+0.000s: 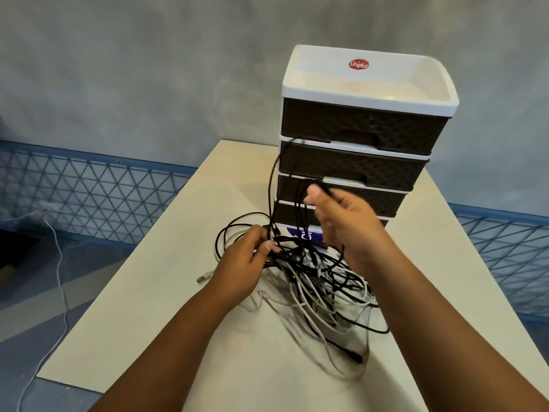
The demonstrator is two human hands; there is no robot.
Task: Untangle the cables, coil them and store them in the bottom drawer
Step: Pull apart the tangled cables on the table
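Cables, black & white, lie in a tangled heap on the worktop, just near of the drawer unit. Left hand sits at the heap's left edge, thumb & fingers pinching strands there; left grip is clenched on the cables. Right hand is raised above the heap, in front of the unit's lower drawers, w/ a black cable pinched btwn thumb & fingers; that cable loops up past the unit's left front edge & back down into the heap. USB plug pokes out on the worktop just left of the left hand. Bottom drawer is mostly hidden behind the right hand; can't tell if it's open. Unit stands at the far end of the worktop, white tray top, dark woven drawer fronts. White cord trails over the floor at far left.
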